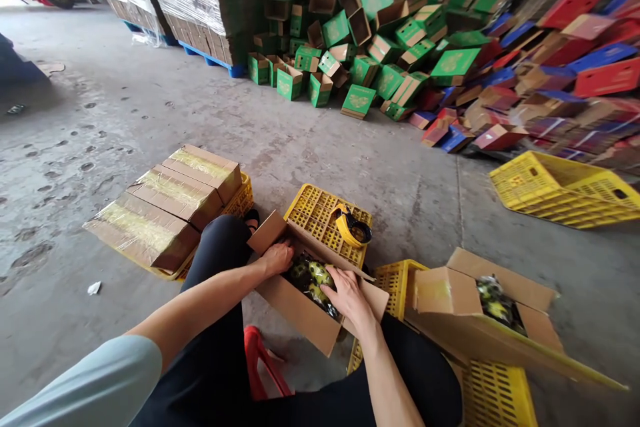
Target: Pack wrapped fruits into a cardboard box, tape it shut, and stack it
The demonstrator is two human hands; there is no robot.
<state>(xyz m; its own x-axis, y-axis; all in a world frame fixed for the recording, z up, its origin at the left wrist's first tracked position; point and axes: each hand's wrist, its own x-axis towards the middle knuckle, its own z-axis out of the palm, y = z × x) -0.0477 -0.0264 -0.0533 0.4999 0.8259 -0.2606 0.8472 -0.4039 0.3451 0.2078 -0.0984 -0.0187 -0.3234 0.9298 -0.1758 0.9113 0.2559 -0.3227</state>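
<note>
An open cardboard box [300, 310] with raised flaps sits between my knees, partly over an upturned yellow crate [313, 210]. Inside lie several yellow-green fruits [319, 273] with dark patches, in shiny clear plastic; their kind is unclear. My left hand [277, 258] reaches in at the box's left end, fingers curled and partly hidden, so what they grip cannot be seen. Over the fruits at the right end, my right hand [349, 293] lies with its fingers stretched out, touching the plastic. A yellow and black tape dispenser [353, 227] rests on the crate.
Taped cardboard boxes [150, 220] stand in a yellow crate at left. Another open box [450, 293] with wrapped fruits is at right, on yellow crates [500, 393]. A yellow crate [565, 190] stands farther off. Green boxes [360, 70] and red-blue boxes [605, 80] are heaped behind.
</note>
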